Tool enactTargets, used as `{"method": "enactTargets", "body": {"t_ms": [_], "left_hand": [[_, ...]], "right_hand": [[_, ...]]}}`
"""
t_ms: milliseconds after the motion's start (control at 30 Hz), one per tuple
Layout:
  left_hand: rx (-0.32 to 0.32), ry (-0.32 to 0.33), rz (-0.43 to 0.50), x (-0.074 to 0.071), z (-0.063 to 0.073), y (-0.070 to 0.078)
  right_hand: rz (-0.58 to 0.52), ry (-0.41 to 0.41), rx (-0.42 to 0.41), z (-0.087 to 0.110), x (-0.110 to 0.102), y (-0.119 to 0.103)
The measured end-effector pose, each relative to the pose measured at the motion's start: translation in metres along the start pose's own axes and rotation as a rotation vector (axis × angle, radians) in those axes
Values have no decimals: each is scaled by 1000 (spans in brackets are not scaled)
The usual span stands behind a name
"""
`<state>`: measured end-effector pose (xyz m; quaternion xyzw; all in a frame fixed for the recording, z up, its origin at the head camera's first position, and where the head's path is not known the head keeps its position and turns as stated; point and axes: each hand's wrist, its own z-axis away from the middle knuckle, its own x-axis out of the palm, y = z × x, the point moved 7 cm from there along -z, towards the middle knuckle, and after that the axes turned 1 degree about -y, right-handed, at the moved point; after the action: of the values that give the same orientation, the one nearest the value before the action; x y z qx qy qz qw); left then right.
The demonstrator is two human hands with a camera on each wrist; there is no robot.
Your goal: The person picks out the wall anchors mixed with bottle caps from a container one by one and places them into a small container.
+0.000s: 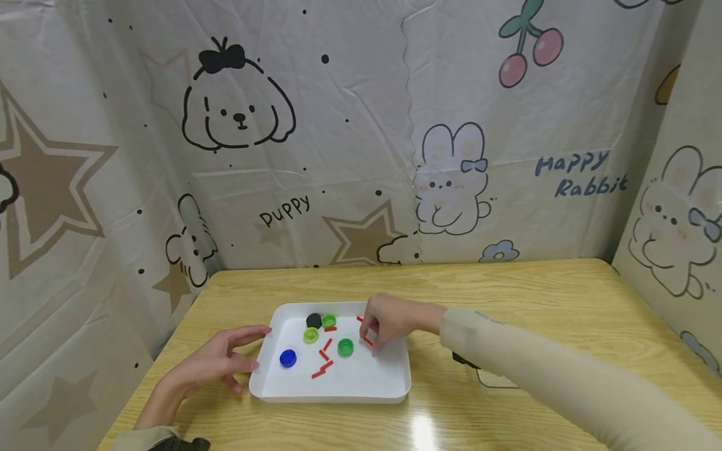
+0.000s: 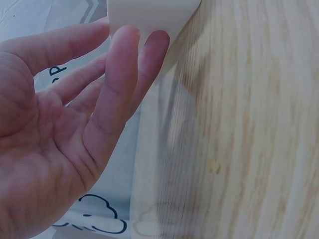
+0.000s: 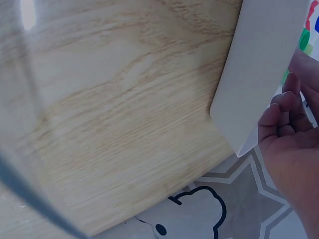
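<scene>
A shallow white tray [image 1: 372, 383] sits on the table with several small red strips [image 1: 326, 369] lying loose in it. Bottle-cap-like discs are scattered among them: a blue cap [image 1: 287, 358], a green cap [image 1: 346, 347], a black cap [image 1: 313, 321] and two yellow-green rings [image 1: 311, 336]. My right hand [image 1: 389, 319] reaches over the tray's right side, fingers bent down around a red strip [image 1: 368, 342]; I cannot tell whether they pinch it. My left hand [image 1: 217, 357] is spread at the tray's left edge, fingertips [image 2: 124, 37] at its outer wall.
The wooden table [image 1: 507, 288] extends around the tray. Behind it hangs a pale curtain [image 1: 361, 125] printed with cartoon animals and stars, which continues along both sides. A thin dark-edged outline [image 1: 496, 383] shows on the table beneath my right forearm.
</scene>
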<state>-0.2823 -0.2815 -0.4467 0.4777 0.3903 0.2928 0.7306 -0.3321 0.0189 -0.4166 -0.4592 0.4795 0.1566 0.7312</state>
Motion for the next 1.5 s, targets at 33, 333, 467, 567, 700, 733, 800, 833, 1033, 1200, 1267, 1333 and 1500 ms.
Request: {"method": "enactTargets", "body": {"t_ms": [33, 333, 467, 567, 700, 733, 800, 833, 1033, 1200, 1267, 1333, 1500], "left_hand": [[-5, 4, 0, 0, 0, 0], [-16, 12, -19, -1, 3, 0], [-18, 15, -21, -1, 3, 0], [-21, 18, -23, -2, 3, -1], [-17, 14, -24, -2, 2, -1], [-16, 13, -25, -2, 2, -2], [-15, 11, -25, -2, 2, -2], [-16, 12, -25, -2, 2, -2], [-33, 15, -7, -3, 1, -4], [-28, 10, -5, -2, 0, -4], [-23, 8, -6, -2, 0, -4], [-21, 6, -6, -2, 0, -3], [-20, 5, -7, -2, 0, -3]], "right_hand": [[-3, 0, 0, 1, -1, 0], [6, 8, -3, 8, -16, -3], [-2, 12, 14, 12, -22, -5], [-10, 11, 9, 16, -26, -8], [-12, 19, -20, 23, -33, -13], [-9, 24, -27, 25, -34, -14], [0, 32, -38, 30, -37, -14], [4, 35, -42, 32, -38, -14], [24, 57, -50, 45, -45, -13], [21, 66, -44, 57, -47, -11], [9, 68, -35, 62, -48, -9], [-6, 77, -25, 68, -50, -7], [-42, 106, -21, 85, -55, -3]]}}
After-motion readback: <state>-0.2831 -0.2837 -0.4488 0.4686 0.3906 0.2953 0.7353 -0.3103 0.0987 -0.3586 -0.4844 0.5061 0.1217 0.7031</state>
